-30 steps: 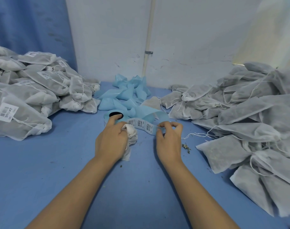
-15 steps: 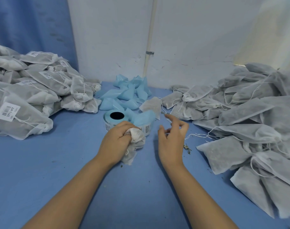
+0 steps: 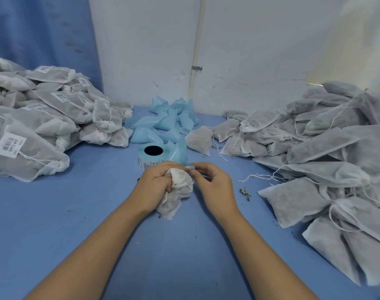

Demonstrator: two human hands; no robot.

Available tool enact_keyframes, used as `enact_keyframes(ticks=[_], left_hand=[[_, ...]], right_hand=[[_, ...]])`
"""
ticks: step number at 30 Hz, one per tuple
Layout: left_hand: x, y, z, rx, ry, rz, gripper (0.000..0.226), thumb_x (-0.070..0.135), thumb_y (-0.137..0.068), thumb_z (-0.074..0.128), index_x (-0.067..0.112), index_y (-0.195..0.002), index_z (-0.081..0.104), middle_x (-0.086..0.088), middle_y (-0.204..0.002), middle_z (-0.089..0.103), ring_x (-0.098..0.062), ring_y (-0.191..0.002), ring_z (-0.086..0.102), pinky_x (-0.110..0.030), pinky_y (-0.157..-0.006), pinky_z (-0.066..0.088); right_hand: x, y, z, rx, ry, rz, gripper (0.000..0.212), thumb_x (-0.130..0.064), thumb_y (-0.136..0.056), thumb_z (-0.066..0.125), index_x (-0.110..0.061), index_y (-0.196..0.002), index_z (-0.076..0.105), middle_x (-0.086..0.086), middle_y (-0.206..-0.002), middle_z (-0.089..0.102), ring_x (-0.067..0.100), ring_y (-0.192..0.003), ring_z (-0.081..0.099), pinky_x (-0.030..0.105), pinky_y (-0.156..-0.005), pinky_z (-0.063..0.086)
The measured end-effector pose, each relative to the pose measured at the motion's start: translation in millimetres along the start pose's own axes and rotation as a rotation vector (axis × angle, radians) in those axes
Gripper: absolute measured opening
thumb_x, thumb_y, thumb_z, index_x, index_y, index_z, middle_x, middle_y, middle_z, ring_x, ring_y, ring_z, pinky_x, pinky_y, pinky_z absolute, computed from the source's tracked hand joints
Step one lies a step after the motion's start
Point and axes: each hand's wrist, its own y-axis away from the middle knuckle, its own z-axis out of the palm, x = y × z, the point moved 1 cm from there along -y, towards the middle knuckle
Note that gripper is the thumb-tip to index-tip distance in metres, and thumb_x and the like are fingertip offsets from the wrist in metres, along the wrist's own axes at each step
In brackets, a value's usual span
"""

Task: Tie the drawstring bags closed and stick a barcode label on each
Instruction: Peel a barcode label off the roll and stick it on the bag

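Fingers of left hand (image 3: 155, 182) clench gathered neck of bag (image 3: 181, 185), mid-bench (image 3: 76, 213), just near of label roll (image 3: 151, 158) | right hand (image 3: 216, 182) fingers pinch at that neck, string or label unclear | risk: easing clench lets neck reopen; label creases on bunched cloth.

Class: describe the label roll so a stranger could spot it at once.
On the blue table, between the left heap of bags and the right heap, look beyond the left hand. The label roll lies flat, dark core upward. Unlike the blue scraps behind, it is round with a printed side.
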Motion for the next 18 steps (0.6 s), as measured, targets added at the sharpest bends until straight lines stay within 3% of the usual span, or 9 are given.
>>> enact_keyframes(ticks=[7,10,14,18], left_hand=[[3.5,2.4,1.4,0.013,0.009,-0.009,0.043,0.007,-0.057,0.041,0.021,-0.086,0.07,0.013,-0.087,0.068,0.005,-0.075,0.06,-0.007,-0.063,0.042],[5.0,2.8,1.9,0.012,0.004,-0.013,0.044,0.007,-0.058,0.041,0.024,-0.087,0.07,0.012,-0.092,0.068,0.006,-0.077,0.06,-0.006,-0.064,0.041],[4.3,0.7,1.3,0.068,0.01,-0.032,0.041,0.001,-0.065,0.044,0.022,-0.089,0.07,0.007,-0.097,0.067,0.009,-0.075,0.058,-0.005,-0.065,0.041],[6.1,-1.9,7.4,0.156,0.025,-0.03,0.046,-0.017,-0.068,0.041,0.015,-0.089,0.068,0.007,-0.097,0.064,0.01,-0.08,0.057,-0.006,-0.07,0.042]], right_hand=[[-0.6,-2.8,-3.1,0.06,-0.089,0.042,0.013,-0.01,-0.091,0.062,-0.021,-0.086,0.068,-0.007,-0.086,0.072,-0.002,-0.079,0.066,0.009,-0.071,0.046],[-0.3,-3.1,-4.9,0.07,-0.122,0.067,0.014,-0.009,-0.091,0.062,-0.021,-0.085,0.069,-0.009,-0.082,0.071,-0.005,-0.075,0.064,0.008,-0.068,0.045],[3.5,-4.5,-12.5,0.277,-0.149,0.101,0.022,-0.013,-0.091,0.063,-0.03,-0.078,0.067,-0.015,-0.075,0.067,-0.008,-0.067,0.058,0.006,-0.064,0.043],[2.4,-4.3,-14.2,0.443,-0.358,0.162,0.019,-0.007,-0.093,0.058,-0.02,-0.081,0.065,-0.005,-0.067,0.065,0.0,-0.057,0.058,0.013,-0.059,0.047]])
